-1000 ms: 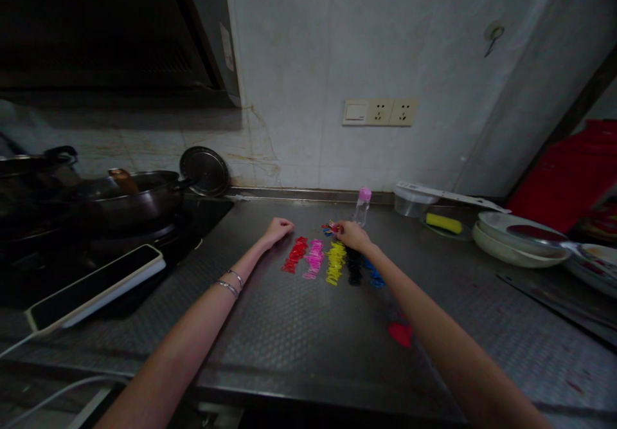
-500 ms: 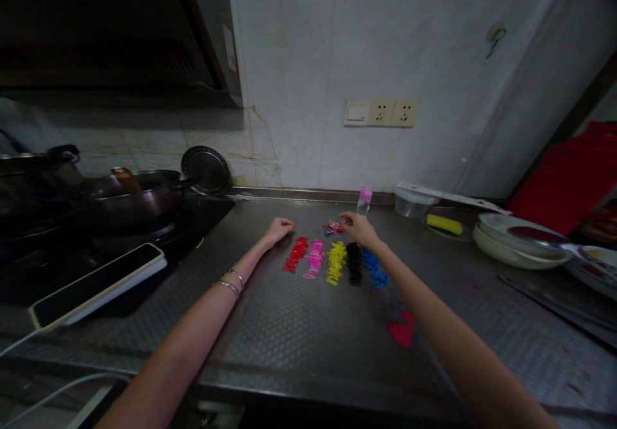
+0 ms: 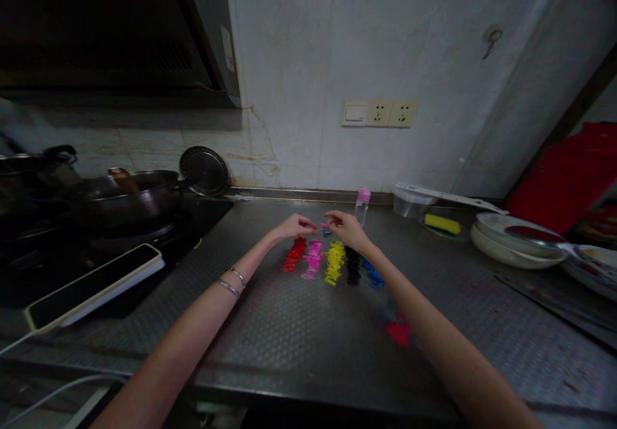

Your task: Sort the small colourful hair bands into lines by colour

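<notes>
My left hand (image 3: 294, 226) is just beyond the row of red rubber bands (image 3: 294, 254), its fingers pinched together. Facing it, my right hand (image 3: 348, 229) curls over a small mixed-colour pile of bands (image 3: 326, 231) and partly hides it. A speck of pink shows by the right fingertips; what either pinch holds is too small to make out. Nearer to me lie rows of pink bands (image 3: 313, 259), yellow bands (image 3: 335, 263), black bands (image 3: 353, 265) and blue bands (image 3: 373, 274), the last partly covered by my right forearm.
A pink-capped clear bottle (image 3: 362, 205) stands behind my right hand. A red heart-shaped piece (image 3: 398, 331) lies near my right forearm. Rightward are a plastic tub (image 3: 413, 204), a yellow sponge (image 3: 442, 224) and bowls (image 3: 518, 255); leftward, a pan (image 3: 130, 204) and a white-cased device (image 3: 96, 287).
My left hand has moved right and in towards the mixed pile. My right hand has shifted slightly left, so the two hands are now close together over the pile.
</notes>
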### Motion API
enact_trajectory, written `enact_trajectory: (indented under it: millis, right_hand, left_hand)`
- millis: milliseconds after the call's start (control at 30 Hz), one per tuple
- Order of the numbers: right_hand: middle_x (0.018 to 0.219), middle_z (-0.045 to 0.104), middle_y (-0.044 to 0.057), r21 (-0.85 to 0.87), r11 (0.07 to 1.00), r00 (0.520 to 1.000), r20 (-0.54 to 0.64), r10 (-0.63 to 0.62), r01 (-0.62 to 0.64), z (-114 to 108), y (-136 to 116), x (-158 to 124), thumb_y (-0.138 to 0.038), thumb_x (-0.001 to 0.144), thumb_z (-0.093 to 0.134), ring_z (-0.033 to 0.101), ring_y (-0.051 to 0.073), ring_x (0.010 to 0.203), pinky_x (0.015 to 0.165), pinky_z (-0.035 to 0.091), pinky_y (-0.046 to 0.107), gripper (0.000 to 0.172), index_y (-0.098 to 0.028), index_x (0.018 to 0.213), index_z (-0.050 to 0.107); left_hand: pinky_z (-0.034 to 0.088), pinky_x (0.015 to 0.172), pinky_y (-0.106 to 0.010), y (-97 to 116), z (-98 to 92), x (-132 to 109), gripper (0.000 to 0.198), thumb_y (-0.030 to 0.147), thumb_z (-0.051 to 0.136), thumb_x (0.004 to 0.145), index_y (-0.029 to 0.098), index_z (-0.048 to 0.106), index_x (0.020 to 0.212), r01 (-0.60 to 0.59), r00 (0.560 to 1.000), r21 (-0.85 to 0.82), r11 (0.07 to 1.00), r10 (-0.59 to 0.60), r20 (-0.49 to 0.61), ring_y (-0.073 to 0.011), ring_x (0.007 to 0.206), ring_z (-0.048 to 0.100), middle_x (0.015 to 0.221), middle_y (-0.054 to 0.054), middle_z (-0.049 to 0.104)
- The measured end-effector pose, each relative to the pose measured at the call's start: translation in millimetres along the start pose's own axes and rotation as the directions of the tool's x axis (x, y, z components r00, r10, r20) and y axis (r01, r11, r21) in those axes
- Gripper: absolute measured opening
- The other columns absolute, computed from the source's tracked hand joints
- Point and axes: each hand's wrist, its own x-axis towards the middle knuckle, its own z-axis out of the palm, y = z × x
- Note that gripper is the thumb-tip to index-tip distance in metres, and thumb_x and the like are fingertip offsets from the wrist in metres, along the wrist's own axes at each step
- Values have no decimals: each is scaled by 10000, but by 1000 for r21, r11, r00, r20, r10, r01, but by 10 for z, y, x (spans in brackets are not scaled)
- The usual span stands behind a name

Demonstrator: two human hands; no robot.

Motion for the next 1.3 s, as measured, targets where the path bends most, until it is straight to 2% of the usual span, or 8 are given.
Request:
enact_trajectory:
  millis: [67, 200, 367, 633, 800, 1000, 1300]
  right_hand:
    - [730, 652, 32, 6, 1000, 1000, 7, -16, 16, 27, -46, -18, -175, 715, 520, 574, 120, 656, 640, 447, 233, 282, -138, 978, 613]
    - [735, 651, 33, 14, 1000, 1000, 1, -21, 21, 58, -65, -42, -177, 710, 524, 578, 124, 672, 645, 450, 236, 282, -142, 975, 613]
    - [736, 651, 26, 27, 999, 1000, 9, -21, 20, 41, 14, -68, -172, 720, 514, 577, 119, 658, 646, 454, 236, 280, -149, 984, 606]
    - [747, 657, 38, -13, 1000, 1000, 12, 5, -5, 35, 191, -128, -166, 718, 523, 584, 126, 673, 656, 459, 240, 265, -138, 966, 611]
    - [753, 660, 34, -43, 999, 999, 40, 8, -6, 43, 195, -148, -176, 719, 526, 578, 125, 673, 653, 449, 237, 261, -146, 961, 618]
    - [739, 652, 24, -109, 994, 997, 74, 14, -6, 62, 123, -188, -174, 727, 508, 575, 124, 670, 649, 433, 232, 288, -166, 990, 626]
    - [713, 641, 25, -143, 990, 990, 140, 7, 14, 125, 110, -224, -126, 689, 500, 567, 120, 636, 630, 433, 225, 325, -154, 985, 630]
  left_hand:
    - [318, 497, -199, 23, 66, 22, 415, 371, 640, 612, 82, 679, 906, -30, 999, -13, 999, 31, 44, -73, 513, 425, 611, -12, 597]
    - [299, 479, -198, 11, 121, 29, 381, 367, 616, 640, 62, 684, 858, -33, 999, -35, 999, 34, 21, -66, 492, 400, 572, -15, 574]
    - [249, 428, -191, 19, 76, -13, 386, 397, 602, 648, 62, 688, 819, 21, 1000, -27, 999, -21, -3, -59, 435, 368, 496, -1, 531]
    - [288, 436, -195, -22, 14, -7, 376, 392, 592, 645, 59, 687, 790, 20, 998, 27, 999, -18, -68, -70, 453, 406, 550, -28, 575]
    - [314, 462, -196, -59, 48, -9, 306, 303, 548, 654, 59, 694, 768, 0, 999, 108, 994, -4, 35, -80, 472, 425, 549, -25, 588]
    - [385, 555, -199, -141, 99, -1, 309, 190, 506, 630, 81, 697, 847, -28, 991, 163, 986, 6, 133, -101, 561, 504, 678, -33, 653]
    - [383, 541, -198, -145, 91, 21, 304, 186, 490, 623, 72, 697, 813, -13, 995, 170, 985, -4, 101, -103, 550, 499, 646, -32, 643]
